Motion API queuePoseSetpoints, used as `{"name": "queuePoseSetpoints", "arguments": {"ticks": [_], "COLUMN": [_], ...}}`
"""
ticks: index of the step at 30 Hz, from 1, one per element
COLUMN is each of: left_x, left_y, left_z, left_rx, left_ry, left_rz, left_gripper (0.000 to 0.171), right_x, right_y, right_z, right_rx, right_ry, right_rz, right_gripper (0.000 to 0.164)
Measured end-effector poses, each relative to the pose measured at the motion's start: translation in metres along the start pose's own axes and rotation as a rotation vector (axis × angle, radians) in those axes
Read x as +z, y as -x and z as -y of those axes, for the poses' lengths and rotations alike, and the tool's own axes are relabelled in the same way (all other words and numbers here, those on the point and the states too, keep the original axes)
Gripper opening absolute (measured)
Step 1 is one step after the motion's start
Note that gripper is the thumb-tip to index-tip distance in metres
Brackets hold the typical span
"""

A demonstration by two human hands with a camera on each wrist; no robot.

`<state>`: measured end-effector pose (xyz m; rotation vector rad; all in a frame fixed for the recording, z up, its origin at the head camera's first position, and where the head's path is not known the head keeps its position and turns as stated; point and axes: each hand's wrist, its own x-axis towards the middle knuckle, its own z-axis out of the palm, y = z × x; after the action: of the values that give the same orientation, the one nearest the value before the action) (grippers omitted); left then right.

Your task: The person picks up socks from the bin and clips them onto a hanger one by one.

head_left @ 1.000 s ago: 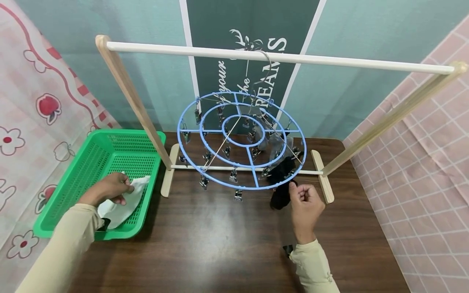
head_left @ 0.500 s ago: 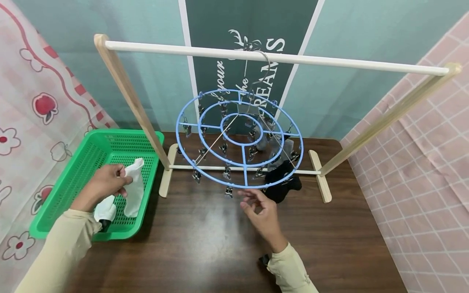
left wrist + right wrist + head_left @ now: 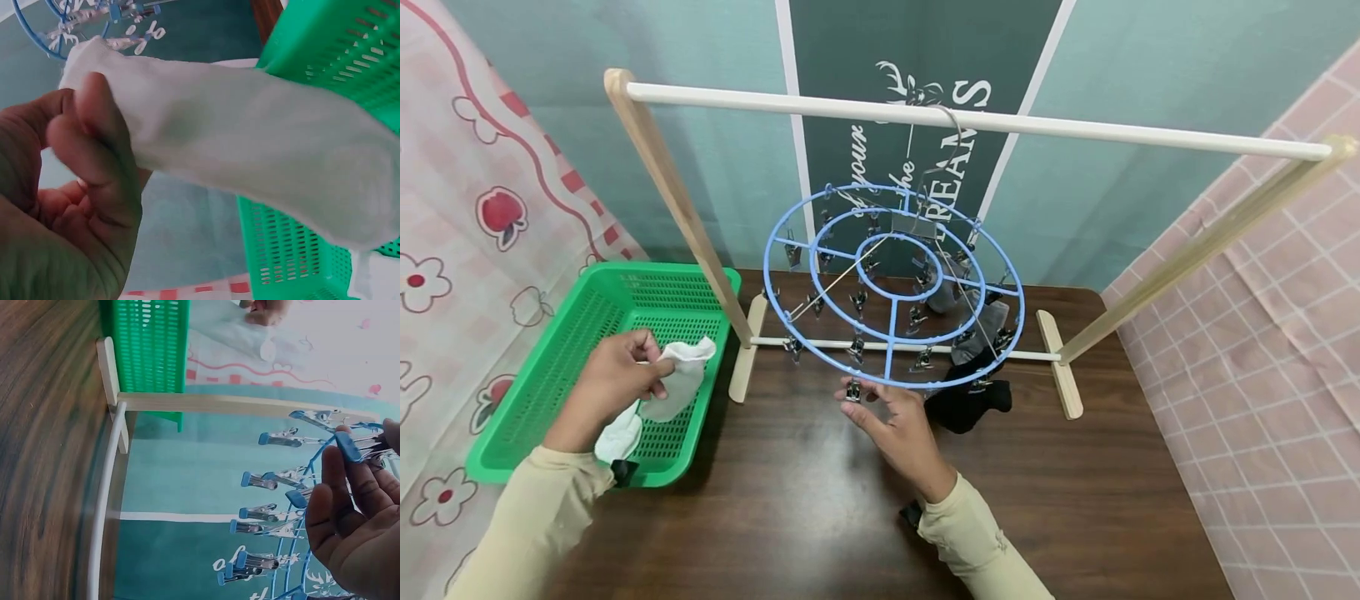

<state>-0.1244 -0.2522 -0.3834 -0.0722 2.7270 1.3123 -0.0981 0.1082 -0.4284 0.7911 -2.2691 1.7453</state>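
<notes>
In the head view my left hand [image 3: 621, 377] pinches the cuff of a white sock [image 3: 679, 385] above the green basket [image 3: 568, 333]. The sock stretches across the left wrist view, its toe end [image 3: 350, 194] over the basket. Another white sock [image 3: 620, 435] lies in the basket, partly behind my wrist. At the front of the round blue clip hanger [image 3: 891, 342], my right hand [image 3: 901, 427] holds a metal clip [image 3: 852, 390] between thumb and fingers. In the right wrist view this clip [image 3: 350, 447] has a blue tip.
The hanger hooks over the white rail [image 3: 1075, 129] of a wooden stand [image 3: 673, 196]. Black socks [image 3: 966, 406] and grey socks [image 3: 981, 329] hang at its right side. Several other clips [image 3: 917, 315] dangle from the rings. Below is a brown table [image 3: 820, 517].
My right hand has moved left from the black sock to a front clip. The left hand has raised one white sock, leaving another in the basket. The hanger has turned slightly.
</notes>
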Motion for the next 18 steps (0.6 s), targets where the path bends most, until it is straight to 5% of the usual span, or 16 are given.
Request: {"name": "queuePoseSetpoints", "arguments": {"ticks": [11, 18], "left_x": [0.011, 0.022], "left_y": [0.014, 0.021], "left_z": [-0.017, -0.024], "left_rx": [0.012, 0.119], "left_ry": [0.000, -0.130], "left_rz": [-0.098, -0.152], "left_gripper": [0.014, 0.023], "right_x": [-0.008, -0.013], "right_y": [-0.003, -0.005], "right_z": [0.024, 0.042], "right_rx": [-0.001, -0.028], "right_ry": [-0.033, 0.007], "right_rz": [-0.051, -0.098], "right_gripper": [0.020, 0.016]}}
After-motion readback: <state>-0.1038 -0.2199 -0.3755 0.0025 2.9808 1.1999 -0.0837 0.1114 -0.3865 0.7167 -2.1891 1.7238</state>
